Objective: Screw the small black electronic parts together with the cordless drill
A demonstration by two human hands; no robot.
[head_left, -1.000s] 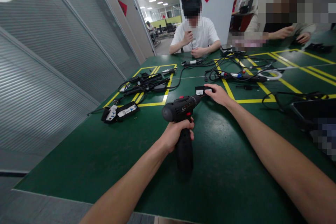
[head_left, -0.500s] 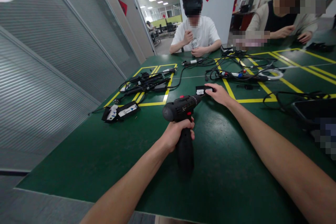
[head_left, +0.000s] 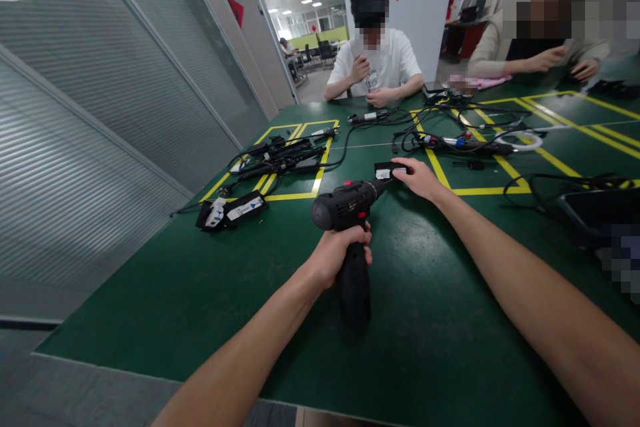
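My left hand (head_left: 345,250) is wrapped round the grip of a black cordless drill (head_left: 345,205) with red buttons. The drill lies level and points forward and to the right. Its tip reaches the near side of a small black box (head_left: 383,171) with a white label; whether the bit touches it I cannot tell. My right hand (head_left: 414,175) holds that box by its right end, thumb at the front and fingers over the top.
Black parts with white labels (head_left: 233,210) lie at left. Behind them is a heap of dark tools and cables (head_left: 285,157) within yellow tape. More corded tools (head_left: 460,143) lie at the right back, and a black case (head_left: 600,213) at far right. Two people sit across the green table (head_left: 200,307).
Both hands, the drill and the small box hold nearly the same places. The whole view has shifted very slightly.
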